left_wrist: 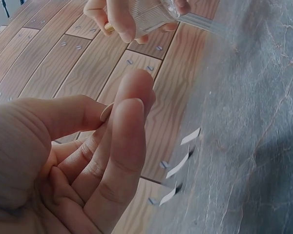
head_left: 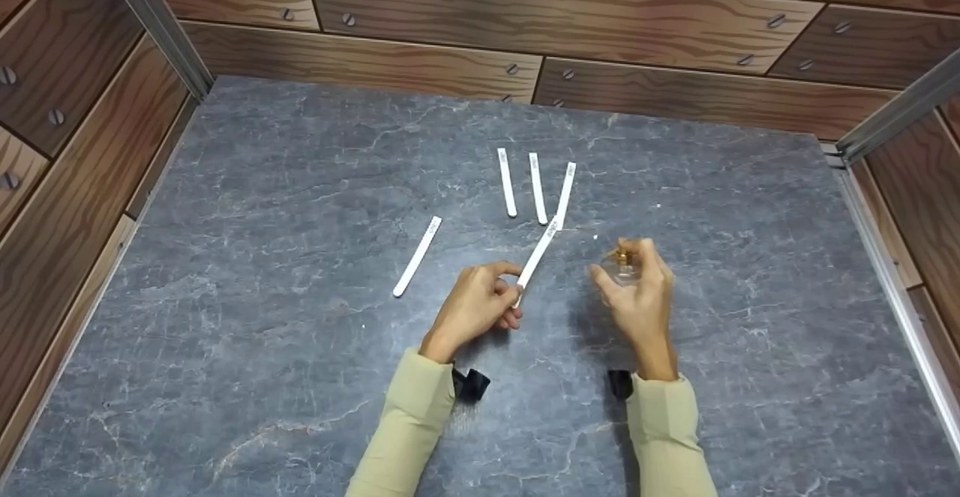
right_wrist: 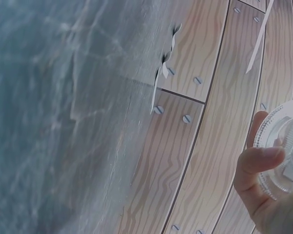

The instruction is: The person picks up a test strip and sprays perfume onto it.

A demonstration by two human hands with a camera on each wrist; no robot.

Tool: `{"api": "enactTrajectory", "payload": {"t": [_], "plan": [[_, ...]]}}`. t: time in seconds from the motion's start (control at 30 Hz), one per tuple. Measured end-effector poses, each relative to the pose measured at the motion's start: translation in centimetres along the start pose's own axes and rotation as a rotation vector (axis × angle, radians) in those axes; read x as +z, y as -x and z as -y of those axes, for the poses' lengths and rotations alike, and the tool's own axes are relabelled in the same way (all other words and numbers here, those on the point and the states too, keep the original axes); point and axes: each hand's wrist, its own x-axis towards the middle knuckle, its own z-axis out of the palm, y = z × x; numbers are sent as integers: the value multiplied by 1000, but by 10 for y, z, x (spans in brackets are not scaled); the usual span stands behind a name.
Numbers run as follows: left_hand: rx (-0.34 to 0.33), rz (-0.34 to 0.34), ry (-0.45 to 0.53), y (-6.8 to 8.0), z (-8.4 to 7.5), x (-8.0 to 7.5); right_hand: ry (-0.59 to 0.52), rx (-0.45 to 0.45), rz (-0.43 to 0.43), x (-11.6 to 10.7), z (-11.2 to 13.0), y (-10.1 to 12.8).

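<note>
My left hand (head_left: 474, 303) pinches the lower end of a white paper test strip (head_left: 535, 263) between thumb and fingers. The strip slants up and away; in the head view its far tip overlaps the end of a strip lying behind. In the right wrist view this held strip (right_wrist: 260, 39) shows at the top. To the right, my right hand (head_left: 646, 298) grips a clear glass perfume bottle (head_left: 624, 272) with a gold spray top, a finger at the top. The bottle's ridged round base (right_wrist: 269, 124) faces the right wrist camera. A gap separates bottle and held strip.
Three more white strips, the left (head_left: 507, 182), middle (head_left: 538, 188) and right (head_left: 566, 193), lie farther back on the grey marbled table (head_left: 300, 182). Another strip (head_left: 417, 257) lies left of my left hand. Wood-patterned panels (head_left: 450, 2) wall the back and sides.
</note>
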Motion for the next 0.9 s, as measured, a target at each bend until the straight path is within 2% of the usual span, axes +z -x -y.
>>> {"api": "enactTrajectory", "payload": {"t": [0.3, 0.67, 0.9], "plan": [[2, -4, -9, 0, 1, -1, -23, 21, 9, 1, 2, 0], [41, -4, -12, 1, -1, -2, -44, 5, 19, 1, 3, 0], [21, -9, -7, 2, -1, -2, -37, -12, 30, 0, 2, 1]]}}
